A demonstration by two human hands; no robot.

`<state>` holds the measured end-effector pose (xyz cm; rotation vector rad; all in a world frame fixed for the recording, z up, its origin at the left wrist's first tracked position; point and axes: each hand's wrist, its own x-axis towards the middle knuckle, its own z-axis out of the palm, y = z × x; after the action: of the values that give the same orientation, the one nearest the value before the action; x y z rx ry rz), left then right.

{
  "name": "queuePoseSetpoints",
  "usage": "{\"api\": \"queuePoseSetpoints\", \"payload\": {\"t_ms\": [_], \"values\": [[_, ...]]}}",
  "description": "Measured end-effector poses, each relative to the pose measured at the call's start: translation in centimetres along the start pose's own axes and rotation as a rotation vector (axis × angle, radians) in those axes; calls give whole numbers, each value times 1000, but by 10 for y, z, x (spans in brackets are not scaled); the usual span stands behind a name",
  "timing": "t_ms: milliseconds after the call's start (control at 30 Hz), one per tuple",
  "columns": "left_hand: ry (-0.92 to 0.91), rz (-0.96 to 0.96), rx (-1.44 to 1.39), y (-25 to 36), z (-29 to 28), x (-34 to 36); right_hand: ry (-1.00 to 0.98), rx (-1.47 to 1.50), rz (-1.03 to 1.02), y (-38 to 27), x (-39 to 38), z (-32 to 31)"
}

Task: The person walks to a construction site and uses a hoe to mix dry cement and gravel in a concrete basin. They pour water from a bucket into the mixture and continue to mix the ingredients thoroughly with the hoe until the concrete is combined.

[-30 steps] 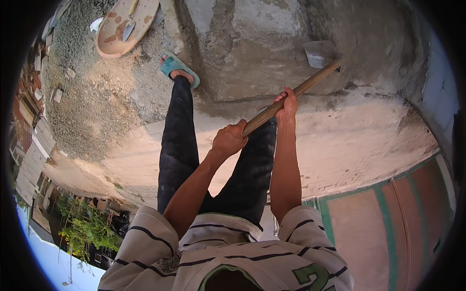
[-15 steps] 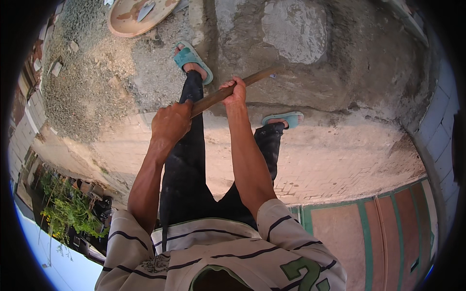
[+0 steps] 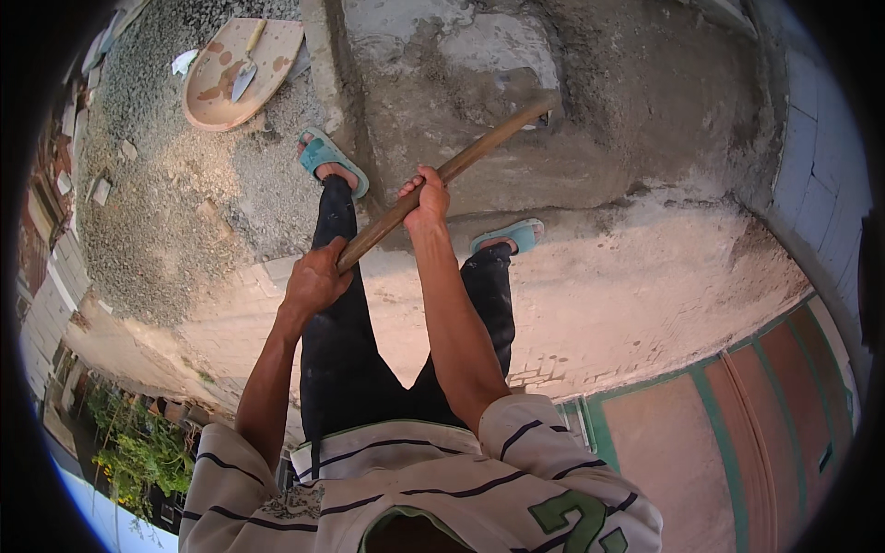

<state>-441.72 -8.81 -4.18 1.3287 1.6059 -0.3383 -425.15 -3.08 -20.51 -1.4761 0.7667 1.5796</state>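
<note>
A long wooden-handled tool, by its look a hoe (image 3: 493, 136), slants up to the right across the view. My left hand (image 3: 315, 276) is closed around the near end of its handle. Farther up, my right hand (image 3: 427, 197) wraps the handle near its middle. The far end of the tool reaches the wet grey mortar (image 3: 599, 152), beside a paler wet patch (image 3: 502, 41). Its head is grey and hard to tell from the mortar.
A shallow tan basin (image 3: 205, 103) with a trowel (image 3: 244, 78) in it lies on gravel (image 3: 152, 203) at the upper left. A raised concrete edge (image 3: 324, 64) borders the mortar. My feet are in teal slides (image 3: 318, 152). A block wall (image 3: 820, 175) stands at right.
The tool's far end has moved up and right over the mortar, and its handle slopes more steeply. Both hands have shifted lower and left in view. More of the basin and trowel shows.
</note>
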Motion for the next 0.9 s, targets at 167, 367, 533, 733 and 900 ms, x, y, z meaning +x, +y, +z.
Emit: {"api": "queuePoseSetpoints", "payload": {"t_ms": [167,367,533,733,900], "values": [[-94,42,-308,145,89,12,-6,-107,-197,-178,-25,-66],[-131,192,-369,270,146,38,-37,-94,-375,-331,-46,-113],[-265,213,-287,275,139,100,15,-77,-454,-369,-3,-99],[-114,209,18,177,94,191,10,52,-235,-287,128,-69],[-154,85,-52,86,91,173,95,-11,-191,-181,135,-34]]}}
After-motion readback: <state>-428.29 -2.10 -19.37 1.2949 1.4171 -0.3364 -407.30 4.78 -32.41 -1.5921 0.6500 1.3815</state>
